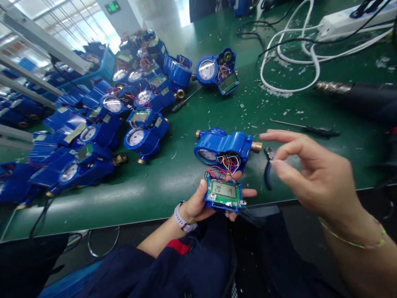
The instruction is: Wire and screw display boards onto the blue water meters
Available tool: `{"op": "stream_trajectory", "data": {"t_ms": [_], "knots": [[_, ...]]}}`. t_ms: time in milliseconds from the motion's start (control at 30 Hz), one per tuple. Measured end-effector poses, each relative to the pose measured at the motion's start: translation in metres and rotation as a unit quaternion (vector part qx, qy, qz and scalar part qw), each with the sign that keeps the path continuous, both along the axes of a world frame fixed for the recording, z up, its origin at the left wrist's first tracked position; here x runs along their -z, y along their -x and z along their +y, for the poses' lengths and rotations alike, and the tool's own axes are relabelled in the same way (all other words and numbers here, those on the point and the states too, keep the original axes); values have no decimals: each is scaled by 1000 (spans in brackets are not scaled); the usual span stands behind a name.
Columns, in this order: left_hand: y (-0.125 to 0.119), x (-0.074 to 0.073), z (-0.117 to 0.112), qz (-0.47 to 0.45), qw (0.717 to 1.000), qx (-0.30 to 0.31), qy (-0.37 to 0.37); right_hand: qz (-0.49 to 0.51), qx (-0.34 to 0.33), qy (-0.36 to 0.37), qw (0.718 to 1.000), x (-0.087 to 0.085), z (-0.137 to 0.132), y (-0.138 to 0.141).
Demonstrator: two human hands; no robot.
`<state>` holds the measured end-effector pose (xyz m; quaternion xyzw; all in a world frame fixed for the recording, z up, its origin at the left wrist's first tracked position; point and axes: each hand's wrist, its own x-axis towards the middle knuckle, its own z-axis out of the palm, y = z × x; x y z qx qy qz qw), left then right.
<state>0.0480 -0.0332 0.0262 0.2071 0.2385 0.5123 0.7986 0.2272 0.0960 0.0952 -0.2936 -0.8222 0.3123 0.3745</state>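
Observation:
My left hand (201,205) grips a blue display module (223,193) with a green circuit board and an LCD showing digits, held over the table's front edge. Coloured wires (226,165) run from the module up to a blue water meter body (221,145) lying on the green table. My right hand (310,171) hovers to the right of the meter, fingers spread and holding nothing. Just left of its fingertips lie blue-handled pliers (268,169).
Many blue water meters (102,124) are heaped at the left of the green table (173,182), one open meter (217,70) farther back. A screwdriver (310,129), a heat gun (356,97), white cables (297,54) and a power strip (350,18) lie at the right.

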Motion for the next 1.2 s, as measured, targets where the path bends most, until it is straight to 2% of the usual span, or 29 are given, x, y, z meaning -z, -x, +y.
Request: {"op": "stream_trajectory", "data": {"t_ms": [100,200,267,333,400,500,667,800,900,1000,1100,1167,1200], "knots": [[1,-4,3,-15,1000,5,9,-27,96,-12,995,13,2,-22],[2,-3,5,-13,1000,11,18,-20,143,-9,989,29,-5,-35],[1,-2,6,-13,1000,8,23,16,124,-5,992,37,-14,-38],[0,-1,7,-10,1000,-5,20,37,77,-16,996,44,-25,-37],[-3,-2,7,-2,1000,-21,12,35,32,-22,999,49,-37,-33],[-9,-4,7,9,999,-50,5,38,6,-38,999,55,-53,-22],[-23,-5,7,12,995,-103,5,24,-3,-49,999,61,-69,-7],[-34,0,6,40,990,-135,-26,-5,12,-67,998,62,-73,-1],[-39,4,6,114,983,-132,-60,-9,20,-21,1000,61,-75,1],[-33,-3,9,263,952,-88,-129,1,33,64,997,62,-78,-2],[-10,-21,13,428,882,-16,-194,5,47,129,991,66,-78,-9],[12,-34,16,519,829,29,-207,-4,54,142,988,67,-74,-16],[24,-38,18,562,801,29,-205,-12,54,141,989,67,-71,-19]]}}
